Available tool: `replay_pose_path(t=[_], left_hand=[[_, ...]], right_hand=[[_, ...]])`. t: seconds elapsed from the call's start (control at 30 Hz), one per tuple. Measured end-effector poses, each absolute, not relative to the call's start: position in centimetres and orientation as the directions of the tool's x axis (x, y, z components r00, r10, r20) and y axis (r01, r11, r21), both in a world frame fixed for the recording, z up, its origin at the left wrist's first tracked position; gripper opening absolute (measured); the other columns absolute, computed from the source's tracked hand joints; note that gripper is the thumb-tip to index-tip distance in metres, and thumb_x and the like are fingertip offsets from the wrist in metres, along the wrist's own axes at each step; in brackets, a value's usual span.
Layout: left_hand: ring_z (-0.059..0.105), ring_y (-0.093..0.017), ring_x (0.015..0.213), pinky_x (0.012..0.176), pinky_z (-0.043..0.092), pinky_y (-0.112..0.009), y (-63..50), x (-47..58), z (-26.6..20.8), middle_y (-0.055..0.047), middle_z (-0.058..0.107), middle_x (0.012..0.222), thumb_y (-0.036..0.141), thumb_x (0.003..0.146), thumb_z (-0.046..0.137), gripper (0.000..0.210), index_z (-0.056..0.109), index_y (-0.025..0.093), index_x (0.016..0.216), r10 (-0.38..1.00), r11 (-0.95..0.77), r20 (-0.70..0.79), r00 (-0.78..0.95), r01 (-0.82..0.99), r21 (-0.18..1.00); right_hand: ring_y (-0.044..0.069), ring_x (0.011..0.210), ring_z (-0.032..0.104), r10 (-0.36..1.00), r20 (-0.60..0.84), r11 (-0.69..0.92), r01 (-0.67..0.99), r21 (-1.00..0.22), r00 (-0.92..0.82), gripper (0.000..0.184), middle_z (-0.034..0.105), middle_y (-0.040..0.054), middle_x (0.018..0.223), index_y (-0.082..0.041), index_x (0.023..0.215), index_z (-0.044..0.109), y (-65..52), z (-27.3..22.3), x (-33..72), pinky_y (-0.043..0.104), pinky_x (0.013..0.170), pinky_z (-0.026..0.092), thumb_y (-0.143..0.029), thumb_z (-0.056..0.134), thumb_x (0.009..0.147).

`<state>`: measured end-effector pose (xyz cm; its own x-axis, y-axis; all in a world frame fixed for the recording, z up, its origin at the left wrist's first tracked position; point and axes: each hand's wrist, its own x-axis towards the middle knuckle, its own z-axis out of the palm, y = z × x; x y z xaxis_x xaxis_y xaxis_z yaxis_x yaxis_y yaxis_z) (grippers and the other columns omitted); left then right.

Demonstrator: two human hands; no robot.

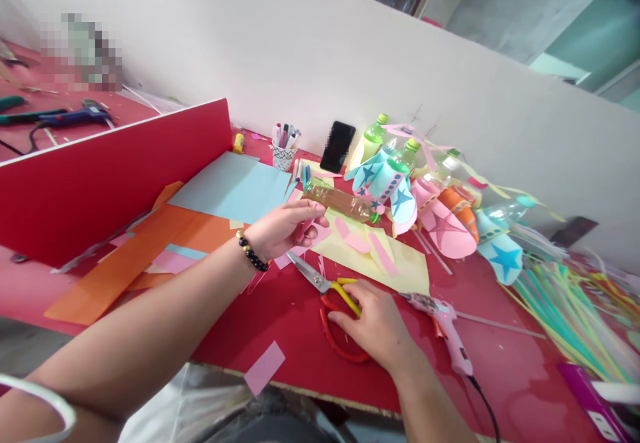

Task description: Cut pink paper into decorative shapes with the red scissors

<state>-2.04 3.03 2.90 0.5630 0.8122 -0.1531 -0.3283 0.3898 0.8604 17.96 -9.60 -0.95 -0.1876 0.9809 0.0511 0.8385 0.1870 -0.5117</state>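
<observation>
My left hand [293,228], with a beaded bracelet at the wrist, is closed above the table, its fingers curled round what looks like a small piece of pink paper, mostly hidden. To the right and nearer me, my right hand [376,323] grips the handles of a pair of scissors [316,278], one yellow and one red, blades pointing away to the left. Beyond them a pale yellow sheet [415,271] carries cut pink paper strips [383,253]. A plastic bottle [340,201] lies on its side behind my left hand.
A pink glue gun [445,326] with its cord lies at right. Decorated bottles [400,176] and a phone [338,146] stand along the wall, near a pen cup [285,156]. Blue card [235,186] and orange card [110,269] lie left, beside a red divider [125,183].
</observation>
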Motion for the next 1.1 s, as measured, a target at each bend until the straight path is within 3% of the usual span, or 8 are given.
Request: replay_pose_path(t=[0.17,0.33,0.4,0.5,0.6,0.7,0.9,1.1], left_hand=[[0.038,-0.003,0.048,0.038,0.022,-0.016,1.9,-0.9,2.5,-0.003,0.058,0.078,0.025,0.08,0.06,0.026,0.058,0.013,0.103,0.759,0.308,-0.129,0.639,-0.177,0.935],[0.04,-0.006,0.05,0.043,0.031,-0.02,0.3,0.4,1.9,-0.004,0.06,0.082,0.032,0.085,0.053,0.043,0.05,0.017,0.124,0.615,0.227,-0.148,0.774,0.005,0.974],[0.042,-0.007,0.052,0.047,0.034,-0.021,-0.2,0.9,1.5,-0.001,0.059,0.076,0.032,0.084,0.055,0.05,0.045,0.02,0.131,0.574,0.132,-0.133,0.808,0.069,0.989],[0.045,-0.009,0.058,0.052,0.036,-0.022,-0.7,1.6,0.7,0.002,0.056,0.07,0.029,0.082,0.058,0.057,0.04,0.021,0.135,0.537,0.007,-0.095,0.838,0.108,0.994],[0.052,-0.01,0.065,0.057,0.039,-0.022,-0.9,2.1,0.0,-0.002,0.062,0.082,0.027,0.08,0.061,0.058,0.038,0.019,0.133,0.5,0.055,-0.095,0.861,0.077,0.995],[0.054,-0.01,0.063,0.056,0.04,-0.021,-0.8,2.3,-0.3,-0.004,0.065,0.083,0.029,0.077,0.065,0.054,0.041,0.017,0.125,0.495,0.106,-0.099,0.864,0.052,0.993],[0.046,-0.006,0.049,0.048,0.037,-0.019,-0.3,2.0,0.1,-0.003,0.065,0.07,0.039,0.078,0.063,0.03,0.046,0.016,0.086,0.554,0.087,-0.128,0.822,0.096,0.992],[0.052,-0.008,0.051,0.046,0.038,-0.019,-0.6,2.1,0.1,-0.003,0.066,0.071,0.037,0.072,0.069,0.035,0.042,0.017,0.084,0.524,0.105,-0.153,0.838,0.115,0.988]], right_hand=[[0.022,0.078,0.062,0.99,0.12,0.135,0.66,-0.739,-0.069,0.024,0.066,0.0071,0.088,-0.02,0.096,0.065,-9.6,-0.4,18.4,0.031,0.066,0.047,-0.037,0.066,0.078],[0.018,0.064,0.062,0.998,-0.021,-0.033,0.236,-0.971,0.056,0.03,0.069,0.006,0.076,-0.018,0.096,0.065,-9.1,-0.4,19.1,0.025,0.05,0.044,-0.044,0.058,0.083],[0.017,0.061,0.062,0.997,-0.043,-0.049,0.111,-0.993,0.056,0.031,0.069,0.0051,0.074,-0.018,0.095,0.064,-8.8,-0.4,19.0,0.023,0.044,0.039,-0.046,0.056,0.084],[0.015,0.055,0.059,0.996,-0.054,-0.058,0.064,-0.996,0.067,0.028,0.067,0.0026,0.065,-0.018,0.089,0.065,-8.5,-0.6,18.6,0.02,0.042,0.036,-0.044,0.058,0.084],[0.01,0.046,0.052,0.995,-0.075,-0.078,0.048,-0.996,0.071,0.022,0.065,0.0002,0.06,-0.018,0.085,0.064,-8.3,-0.9,18.3,0.02,0.041,0.034,-0.04,0.063,0.081],[0.009,0.044,0.049,0.993,-0.107,-0.108,0.018,-0.994,0.053,0.017,0.065,-0.001,0.058,-0.018,0.079,0.063,-8.2,-1.1,18.4,0.019,0.041,0.033,-0.035,0.066,0.079],[0.008,0.041,0.045,0.989,-0.095,-0.099,0.029,-0.995,0.113,0.022,0.055,-0.0044,0.047,-0.017,0.071,0.062,-8.1,-1.3,18.9,0.019,0.039,0.031,-0.038,0.067,0.077],[0.009,0.044,0.046,0.993,-0.105,-0.104,-0.023,-0.994,0.06,0.023,0.061,-0.0024,0.055,-0.017,0.08,0.064,-8.0,-1.3,18.6,0.02,0.041,0.03,-0.039,0.068,0.076]])
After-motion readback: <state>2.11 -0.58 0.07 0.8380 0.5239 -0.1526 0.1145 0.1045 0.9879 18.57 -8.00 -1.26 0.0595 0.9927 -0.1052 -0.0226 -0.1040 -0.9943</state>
